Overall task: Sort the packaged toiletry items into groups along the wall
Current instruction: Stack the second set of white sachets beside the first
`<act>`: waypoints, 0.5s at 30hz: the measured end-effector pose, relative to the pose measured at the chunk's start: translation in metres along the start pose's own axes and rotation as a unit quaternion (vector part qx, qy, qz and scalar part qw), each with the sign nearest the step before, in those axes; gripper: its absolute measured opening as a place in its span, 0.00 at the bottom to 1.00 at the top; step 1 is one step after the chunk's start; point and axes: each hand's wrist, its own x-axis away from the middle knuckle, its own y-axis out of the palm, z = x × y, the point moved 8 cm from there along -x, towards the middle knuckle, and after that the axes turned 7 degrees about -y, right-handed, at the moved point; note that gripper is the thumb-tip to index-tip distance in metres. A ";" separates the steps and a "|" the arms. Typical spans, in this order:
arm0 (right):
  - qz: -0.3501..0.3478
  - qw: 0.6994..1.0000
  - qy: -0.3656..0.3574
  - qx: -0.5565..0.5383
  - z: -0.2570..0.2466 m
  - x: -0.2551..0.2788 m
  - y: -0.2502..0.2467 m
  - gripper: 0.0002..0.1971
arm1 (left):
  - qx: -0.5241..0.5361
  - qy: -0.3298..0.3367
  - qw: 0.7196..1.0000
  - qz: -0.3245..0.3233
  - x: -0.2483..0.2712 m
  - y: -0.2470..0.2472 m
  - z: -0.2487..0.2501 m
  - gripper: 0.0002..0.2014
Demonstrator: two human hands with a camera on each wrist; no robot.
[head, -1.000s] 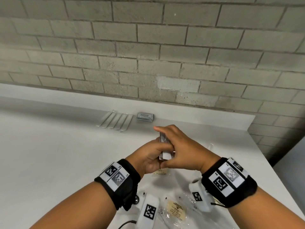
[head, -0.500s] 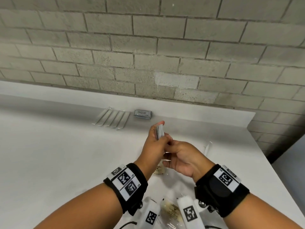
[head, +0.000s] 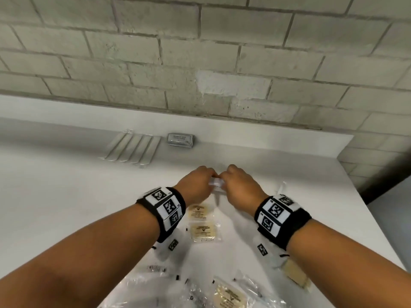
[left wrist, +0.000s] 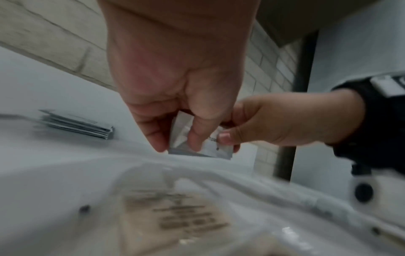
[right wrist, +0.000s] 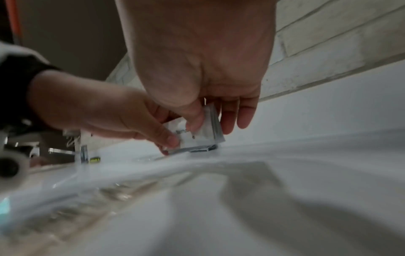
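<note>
A small stack of white sachets [head: 216, 186] stands on edge on the white counter [head: 66, 196], mid-table, short of the wall. My left hand [head: 201, 182] pinches its left end and my right hand [head: 239, 185] pinches its right end. The left wrist view shows my left hand [left wrist: 175, 145] with thumb and fingers around the sachets [left wrist: 217, 149], whose lower edge touches the counter, and my right hand [left wrist: 228, 140] on the other end. From the right wrist, the sachets [right wrist: 201, 136] sit between my right hand [right wrist: 208, 128] and left hand [right wrist: 171, 142].
Along the wall lie a row of long white packets [head: 133, 150] and, just to their right, a stack of grey sachets [head: 180, 140]. Tan soap packets [head: 202, 230] and clear bags [head: 229, 296] lie near me. The counter's right edge [head: 373, 218] is close.
The sachet stack was held upright in the air, mostly by my left hand. Both hands have moved forward and down, and now hold it from either end against the counter.
</note>
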 end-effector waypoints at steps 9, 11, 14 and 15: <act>-0.098 0.995 0.016 -0.009 0.016 -0.018 0.037 0.15 | -0.141 -0.037 0.986 -0.079 -0.024 0.033 -0.015 0.23; -0.134 0.979 0.074 -0.138 0.027 -0.022 0.036 0.15 | -0.067 -0.091 0.980 -0.162 -0.023 0.033 -0.020 0.22; -0.200 0.920 0.179 -0.286 0.043 -0.020 0.043 0.09 | -0.034 -0.116 0.968 -0.222 -0.019 0.028 -0.019 0.24; -0.224 0.899 0.212 -0.312 0.046 -0.016 0.047 0.07 | -0.036 -0.096 0.973 -0.208 -0.019 0.023 -0.016 0.25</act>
